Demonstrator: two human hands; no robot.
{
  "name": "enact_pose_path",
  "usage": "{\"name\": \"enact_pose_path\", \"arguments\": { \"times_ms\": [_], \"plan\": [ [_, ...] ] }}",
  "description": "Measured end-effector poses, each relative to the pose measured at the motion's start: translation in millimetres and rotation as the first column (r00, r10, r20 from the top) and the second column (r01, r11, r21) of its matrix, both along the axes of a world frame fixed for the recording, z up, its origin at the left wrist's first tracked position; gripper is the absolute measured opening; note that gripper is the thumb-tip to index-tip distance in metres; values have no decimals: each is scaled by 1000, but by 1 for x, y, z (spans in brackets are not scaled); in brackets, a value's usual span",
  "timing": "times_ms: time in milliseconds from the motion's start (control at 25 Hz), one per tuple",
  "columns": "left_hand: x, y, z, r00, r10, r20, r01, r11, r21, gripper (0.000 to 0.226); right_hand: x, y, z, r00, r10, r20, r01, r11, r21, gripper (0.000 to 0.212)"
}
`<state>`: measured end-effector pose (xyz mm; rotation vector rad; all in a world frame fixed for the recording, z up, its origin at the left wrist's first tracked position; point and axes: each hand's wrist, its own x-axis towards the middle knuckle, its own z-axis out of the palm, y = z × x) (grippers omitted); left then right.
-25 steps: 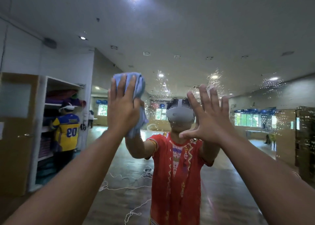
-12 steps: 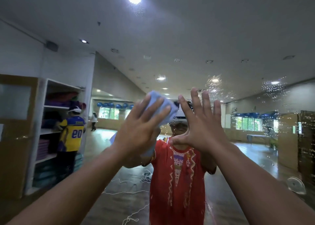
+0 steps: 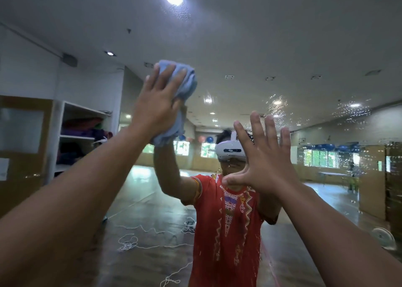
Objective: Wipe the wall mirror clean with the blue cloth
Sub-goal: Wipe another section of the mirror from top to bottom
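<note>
left hand (image 3: 157, 104) flat, pressing cloth (image 3: 185, 86) on mirror (image 3: 261, 36) | right hand (image 3: 262, 163) spread, empty | droplets (image 3: 350, 115) lie right of cloth

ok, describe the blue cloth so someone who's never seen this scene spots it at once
The wall mirror fills the view. Left of centre and high, the left hand presses the bunched blue cloth to the glass, a tail hanging below the palm. Unlike the small round blue balloons deep in the reflection, it is pale, crumpled and right under the fingers.
</note>
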<state>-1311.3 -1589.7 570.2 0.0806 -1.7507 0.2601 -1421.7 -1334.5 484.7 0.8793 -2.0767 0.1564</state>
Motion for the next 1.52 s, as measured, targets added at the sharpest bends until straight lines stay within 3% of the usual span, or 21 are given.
{"name": "enact_pose_path", "arguments": {
  "times_ms": [120, 280, 440, 600, 680, 760, 840, 920, 1160, 1320, 1520],
  "plan": [
    [-25, 46, 9, 1000, 10, -19, -12, 995, -98, 67, -1, 0, 0, 1000, 2, 0, -2, 1000, -13, 134],
    [-38, 59, -73, 1000, -16, -17, 11, 964, -266, 68, -1, 0, 0, 1000, -9, -10, 8, 1000, -21, 134],
    [-13, 10, -151, 993, -16, 120, 66, 901, -429, 67, 0, 1, -1, 1000, 12, -5, -12, 1000, -20, 135],
    [12, -38, -137, 984, 89, 154, 9, 839, -545, 49, -1, 0, -2, 1000, -5, -12, 5, 1000, -13, 137],
    [12, -35, -106, 991, 81, 104, -30, 905, -424, 56, 0, 1, -1, 1000, -10, -11, 10, 1000, -16, 137],
    [2, -14, -70, 999, 46, 12, -44, 984, -174, 62, 3, 1, 0, 1000, -17, -7, 17, 1000, -7, 137],
    [-16, 23, -42, 997, 46, -61, -43, 997, 60, 64, 5, 1, -1, 1000, -31, 1, 31, 1000, -4, 140],
    [-33, 59, -29, 992, 65, -112, -44, 982, 183, 67, 7, 1, -1, 999, -41, 3, 41, 999, -4, 143],
    [-40, 69, -33, 990, 37, -139, -5, 974, 228, 68, 10, 21, 6, 998, 20, -64, -21, 999, -27, 136],
    [-40, 71, -33, 989, 43, -142, -8, 971, 240, 69, -2, 65, 17, 990, -59, -130, 58, 998, -6, 138],
    [-40, 70, -33, 989, 65, -134, -30, 968, 249, 68, -23, 123, 22, 985, -164, -55, 160, 985, -69, 144]
  ]
}}
